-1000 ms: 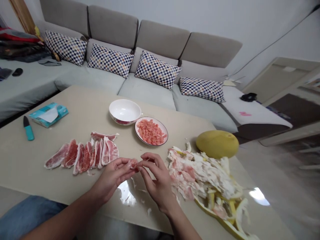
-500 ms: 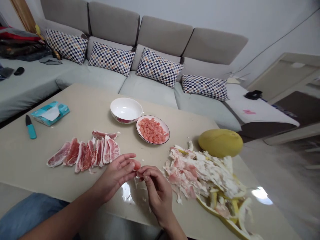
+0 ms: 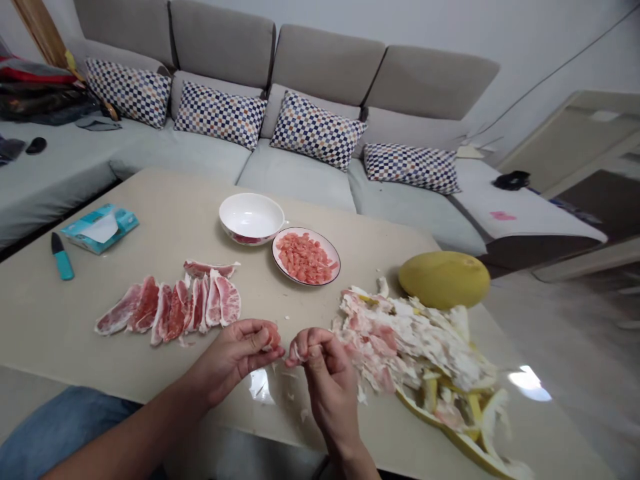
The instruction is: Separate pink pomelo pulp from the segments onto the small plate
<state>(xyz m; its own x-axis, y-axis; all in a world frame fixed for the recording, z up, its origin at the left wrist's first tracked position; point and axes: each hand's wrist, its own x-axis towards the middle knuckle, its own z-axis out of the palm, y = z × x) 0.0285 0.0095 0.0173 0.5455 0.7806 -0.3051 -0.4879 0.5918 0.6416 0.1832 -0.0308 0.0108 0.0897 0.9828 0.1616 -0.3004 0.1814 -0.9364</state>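
Just above the table's near side, my left hand [image 3: 235, 357] is closed on a small piece of pink pomelo flesh [image 3: 272, 335]. My right hand [image 3: 327, 383] is a little to the right of it, its thumb and forefinger pinching a small whitish scrap of membrane [image 3: 298, 353]. A narrow gap separates the two hands. Left of them lies a row of pomelo segments [image 3: 175, 310] with pale skin on. Beyond the hands, peeled pink flesh fills much of a dark-rimmed plate [image 3: 326, 243]. To the right, peel and membrane scraps [image 3: 415, 343] form a heap.
A white bowl [image 3: 253, 212] stands behind the plate. One whole yellow pomelo [image 3: 445, 279] rests behind the peel heap. At the left are a tissue pack [image 3: 100, 228] and a teal-handled knife [image 3: 63, 263]. The sofa [image 3: 300, 181] runs along the table's far side.
My hands have moved slightly apart, the right one shifting right with a pinched scrap. The pomelo piece has stayed in my left hand. The camera view has shifted a little.
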